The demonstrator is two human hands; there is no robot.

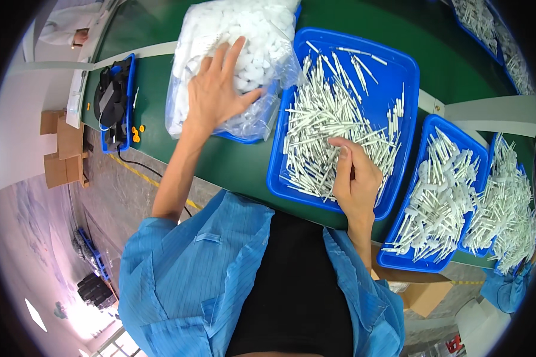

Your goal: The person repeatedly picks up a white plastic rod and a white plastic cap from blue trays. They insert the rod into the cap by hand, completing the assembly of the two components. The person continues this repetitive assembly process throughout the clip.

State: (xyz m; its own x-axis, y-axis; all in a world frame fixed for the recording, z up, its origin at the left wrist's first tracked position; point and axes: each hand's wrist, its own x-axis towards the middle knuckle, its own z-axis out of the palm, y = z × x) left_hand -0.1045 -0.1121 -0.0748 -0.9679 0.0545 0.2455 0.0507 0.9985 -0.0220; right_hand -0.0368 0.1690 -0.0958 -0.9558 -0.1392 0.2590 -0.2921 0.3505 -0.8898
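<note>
My left hand (214, 92) reaches over a clear plastic bag (175, 110) filled with small white plastic pieces (265, 59). Its fingers are spread and nothing shows in them. To the right of the bag, a large blue tray (393, 77) holds a heap of thin white rods (315, 122) with greyish tips. Low over the near part of this heap is my right hand (358, 178), thumb and forefinger pressed together. Whatever sits in that pinch, if anything, is too small to tell from the rods beneath.
Several blue trays (387, 260) at the right hold rods joined to white pieces. A metal bracket (488, 114) crosses there. On the left lie a blue bin (131, 83) with black gear and orange caps (136, 134). Another person's hand (80, 37) shows at upper left.
</note>
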